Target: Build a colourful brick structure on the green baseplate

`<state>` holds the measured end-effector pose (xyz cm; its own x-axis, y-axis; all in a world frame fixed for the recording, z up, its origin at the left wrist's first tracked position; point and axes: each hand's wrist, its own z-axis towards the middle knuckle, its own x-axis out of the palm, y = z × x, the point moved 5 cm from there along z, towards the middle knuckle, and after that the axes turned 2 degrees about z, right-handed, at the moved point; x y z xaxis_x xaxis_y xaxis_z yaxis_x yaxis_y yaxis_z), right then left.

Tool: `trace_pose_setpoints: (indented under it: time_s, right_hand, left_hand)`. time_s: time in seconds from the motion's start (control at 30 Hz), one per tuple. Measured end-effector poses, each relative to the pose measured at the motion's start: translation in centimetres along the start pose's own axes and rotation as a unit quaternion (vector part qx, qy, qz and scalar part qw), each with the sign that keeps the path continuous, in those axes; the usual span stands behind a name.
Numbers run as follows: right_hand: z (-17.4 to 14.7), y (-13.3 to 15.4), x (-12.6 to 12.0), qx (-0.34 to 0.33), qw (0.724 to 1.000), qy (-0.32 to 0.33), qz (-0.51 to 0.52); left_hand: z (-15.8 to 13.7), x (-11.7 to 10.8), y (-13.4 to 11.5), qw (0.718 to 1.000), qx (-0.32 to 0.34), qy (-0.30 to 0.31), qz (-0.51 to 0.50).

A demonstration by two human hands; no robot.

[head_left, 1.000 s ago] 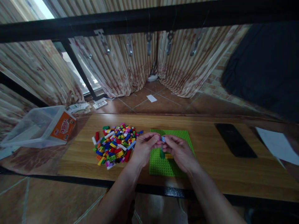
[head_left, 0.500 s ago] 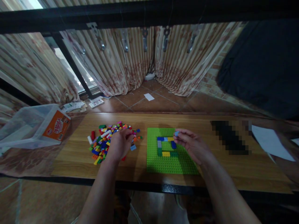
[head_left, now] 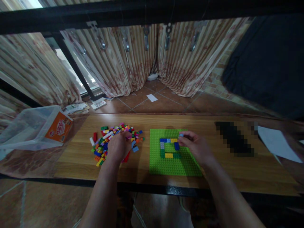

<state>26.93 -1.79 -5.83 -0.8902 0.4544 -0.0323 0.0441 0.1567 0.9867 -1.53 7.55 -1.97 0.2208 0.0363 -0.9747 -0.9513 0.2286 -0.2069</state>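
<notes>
Light-blue brick sits pinched in the right hand over the green baseplate, lower centre; the left hand, grip hidden, covers the pile, lower left. Seemingly brick-sorting; placement calls for careful alignment.

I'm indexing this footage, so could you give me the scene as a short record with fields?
Left hand: at the loose brick pile; grip unclear
Right hand: holding a light-blue brick over the green baseplate
On baseplate: brick outline, including blue, yellow and green
Surface: wooden table
Left of table: clear plastic box with orange label
</notes>
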Motion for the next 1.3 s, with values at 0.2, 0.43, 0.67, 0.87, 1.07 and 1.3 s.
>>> trace_pose_setpoints:
  time_s: [0.2, 0.43, 0.67, 0.87, 1.07, 1.3]
  right_hand:
    - [0.0, 0.4, -0.9, -0.088, 0.983, -0.013, -0.16]
    - [-0.1, 0.6, -1.6, -0.092, 0.977, 0.001, -0.193]
    - [-0.1, 0.0, -1.8, -0.087, 0.971, 0.049, -0.218]
    - [-0.6, -0.8, -0.9, -0.051, 0.959, 0.167, -0.225]
    - [-1.0, -1.2, -0.6, -0.045, 0.944, 0.212, -0.25]
    - [-1.1, -0.8, -0.5, -0.043, 0.935, 0.21, -0.28]
  left_hand:
    - [0.0, -0.2, 0.4, 1.0, -0.016, 0.004, -0.016]
    - [0.1, -0.3, -0.3, 0.996, -0.012, -0.022, -0.087]
    - [-2.5, 2.3, -8.0, 0.932, 0.139, 0.01, -0.335]
    - [-4.0, 3.8, -10.9, 0.909, 0.166, 0.047, -0.38]
    - [-4.5, 4.4, -12.5, 0.941, 0.242, 0.041, -0.235]
    - [-5.0, 5.7, -14.4, 0.943, 0.27, 0.04, -0.189]
